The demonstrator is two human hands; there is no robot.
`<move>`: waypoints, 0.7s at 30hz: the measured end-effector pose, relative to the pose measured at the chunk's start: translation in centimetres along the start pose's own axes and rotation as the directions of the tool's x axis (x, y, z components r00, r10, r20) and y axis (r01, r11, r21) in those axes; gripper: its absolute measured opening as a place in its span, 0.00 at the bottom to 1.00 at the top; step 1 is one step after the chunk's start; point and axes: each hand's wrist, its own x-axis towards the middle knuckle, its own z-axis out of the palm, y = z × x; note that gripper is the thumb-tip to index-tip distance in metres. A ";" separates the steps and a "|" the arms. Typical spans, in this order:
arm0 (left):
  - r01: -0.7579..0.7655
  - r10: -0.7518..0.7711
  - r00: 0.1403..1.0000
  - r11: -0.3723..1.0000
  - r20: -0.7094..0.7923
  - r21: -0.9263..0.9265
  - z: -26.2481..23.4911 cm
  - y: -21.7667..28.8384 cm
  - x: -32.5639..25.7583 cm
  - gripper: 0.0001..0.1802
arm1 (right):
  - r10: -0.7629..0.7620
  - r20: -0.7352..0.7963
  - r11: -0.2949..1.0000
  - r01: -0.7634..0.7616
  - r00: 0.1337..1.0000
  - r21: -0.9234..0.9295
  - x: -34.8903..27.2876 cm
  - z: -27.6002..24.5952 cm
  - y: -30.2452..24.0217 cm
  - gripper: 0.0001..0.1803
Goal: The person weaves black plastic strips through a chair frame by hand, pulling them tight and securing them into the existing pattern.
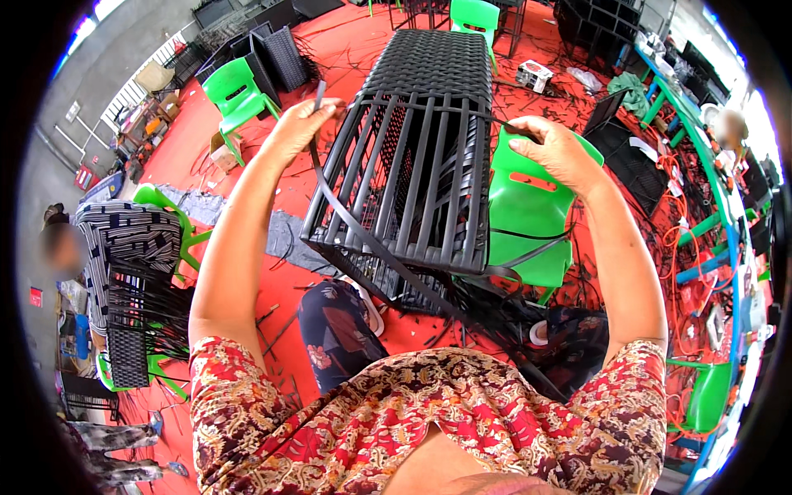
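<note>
Black woven frame, half-covered with wicker, stands tilted on the red floor against a green chair, right before the person's knees. Left hand pinches the upper end of a long black strip beside the frame's left edge; right hand grips a thin strand stretched across its bars.

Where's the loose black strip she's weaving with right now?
In the head view, the black strip runs from the left hand, left of the woven frame, down toward its lower edge.
</note>
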 end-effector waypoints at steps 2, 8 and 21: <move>0.148 -0.153 0.988 0.983 0.035 0.109 -0.3 -0.7 0.5 0.16 | 0.047 0.056 0.990 -0.054 0.997 0.127 0.7 0.6 -0.3 0.14; 0.170 0.087 0.946 0.687 -0.313 0.707 -7.3 -7.3 0.2 0.17 | -0.120 -0.043 0.974 0.126 0.992 0.190 3.3 1.7 -1.0 0.08; 0.189 -0.175 0.977 0.977 -0.123 0.104 -4.7 -4.1 -0.7 0.20 | -0.177 0.057 0.973 0.184 0.983 -0.140 6.2 2.2 -2.7 0.09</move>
